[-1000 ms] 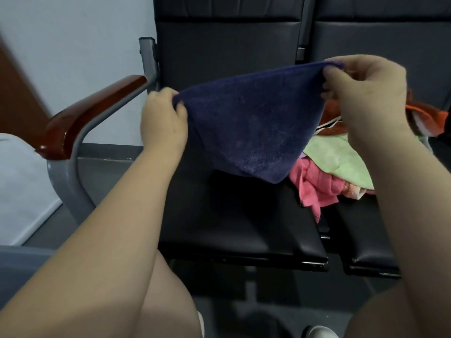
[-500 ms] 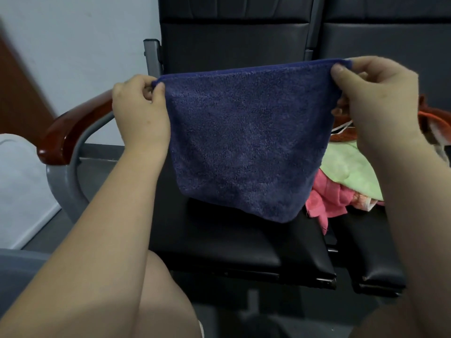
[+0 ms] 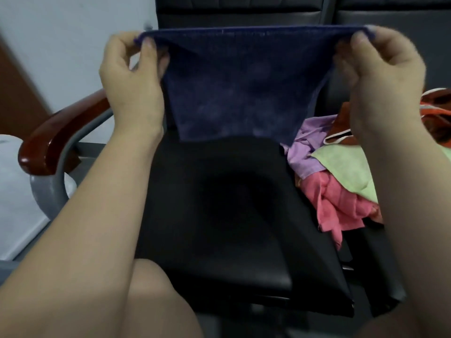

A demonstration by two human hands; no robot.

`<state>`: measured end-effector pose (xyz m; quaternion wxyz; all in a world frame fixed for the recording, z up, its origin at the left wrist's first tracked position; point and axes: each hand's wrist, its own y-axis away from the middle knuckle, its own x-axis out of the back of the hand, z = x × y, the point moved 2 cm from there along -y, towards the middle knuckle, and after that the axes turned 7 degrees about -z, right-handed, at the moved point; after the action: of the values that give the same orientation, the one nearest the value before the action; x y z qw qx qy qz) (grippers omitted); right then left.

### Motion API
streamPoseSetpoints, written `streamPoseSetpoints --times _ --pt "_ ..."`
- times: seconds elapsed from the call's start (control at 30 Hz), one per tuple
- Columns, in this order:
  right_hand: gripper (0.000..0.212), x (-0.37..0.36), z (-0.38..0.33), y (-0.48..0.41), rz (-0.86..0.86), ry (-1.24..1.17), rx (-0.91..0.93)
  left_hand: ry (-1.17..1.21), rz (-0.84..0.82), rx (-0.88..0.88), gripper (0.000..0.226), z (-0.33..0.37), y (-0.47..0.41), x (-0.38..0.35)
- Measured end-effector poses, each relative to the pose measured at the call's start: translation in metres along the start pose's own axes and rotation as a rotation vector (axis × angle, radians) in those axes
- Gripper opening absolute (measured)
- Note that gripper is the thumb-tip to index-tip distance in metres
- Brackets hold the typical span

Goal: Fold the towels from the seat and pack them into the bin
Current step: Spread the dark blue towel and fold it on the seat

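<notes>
Hands first: the left hand (image 3: 131, 79) pinches the top left corner of a navy towel (image 3: 244, 89), thumb on the near face and fingers curled behind. The right hand (image 3: 385, 76) pinches the opposite top corner the same way. Between them the upper hem is pulled taut and nearly level, and the cloth hangs free in front of the backrest (image 3: 244, 11). Its lower edge ends near the rear of the black seat (image 3: 219, 215); whether it touches cannot be told.

The grip is only on the corners, so a slack pinch could let one drop and the towel would swing sideways. I judge the next fold could also come out skewed, since the hanging sides taper inward toward the bottom. If lowered carelessly, the bottom right corner could snag the loose pile just beside it. No bin is in view, so the carry to it may mean turning away.

The navy towel looks like soft, short-pile plush, thin and limp. The seat is smooth, slightly glossy padded leatherette. On the adjoining seat to the right lie crumpled cloths: a lilac towel (image 3: 307, 147), a pale green towel (image 3: 346, 167), a pink towel (image 3: 341, 206) and an orange cloth (image 3: 436, 111). A polished wooden armrest (image 3: 61, 132) on a grey metal frame stands at left.
</notes>
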<state>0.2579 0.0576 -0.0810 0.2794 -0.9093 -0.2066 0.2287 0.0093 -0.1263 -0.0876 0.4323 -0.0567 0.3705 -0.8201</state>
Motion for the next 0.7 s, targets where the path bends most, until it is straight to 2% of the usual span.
streamPoseSetpoints --times 0.07,0.17,0.23,0.3,0.37,0.43,0.47,0.53,0.63,0.7 --pt "0.006 0.003 -0.001 0.006 -0.007 0.012 0.007 -0.086 -0.005 0.027 0.001 -0.003 0.004 0.007" --pt "0.007 0.012 0.013 0.029 0.003 0.295 -0.229 -0.462 -0.076 0.319 0.001 -0.019 0.021 0.023" --pt "0.011 0.021 0.024 0.048 -0.113 0.550 -0.490 -0.796 -0.282 0.558 0.005 -0.027 0.036 0.038" --pt "0.009 0.029 0.028 0.065 -0.291 0.749 -0.703 -0.961 -0.519 0.737 0.008 -0.030 0.053 0.051" --pt "0.009 0.036 0.028 0.079 -0.524 0.998 -0.803 -1.031 -0.733 0.930 0.010 -0.033 0.069 0.063" --pt "0.011 0.039 0.030 0.093 -0.752 1.150 -0.874 -1.124 -0.960 1.092 0.012 -0.033 0.080 0.072" --pt "0.008 0.039 0.029 0.099 -0.849 1.167 -0.922 -1.150 -1.056 1.157 0.011 -0.033 0.083 0.075" --pt "0.021 0.038 0.028 0.109 -0.994 1.183 -1.013 -1.171 -1.194 1.236 0.011 -0.031 0.088 0.078" --pt "0.021 0.040 0.026 0.118 -1.159 1.197 -1.091 -1.138 -1.278 1.307 0.012 -0.026 0.091 0.081" --pt "0.022 0.044 0.027 0.122 -1.239 1.109 -1.199 -1.104 -1.365 1.385 0.013 -0.021 0.093 0.084"
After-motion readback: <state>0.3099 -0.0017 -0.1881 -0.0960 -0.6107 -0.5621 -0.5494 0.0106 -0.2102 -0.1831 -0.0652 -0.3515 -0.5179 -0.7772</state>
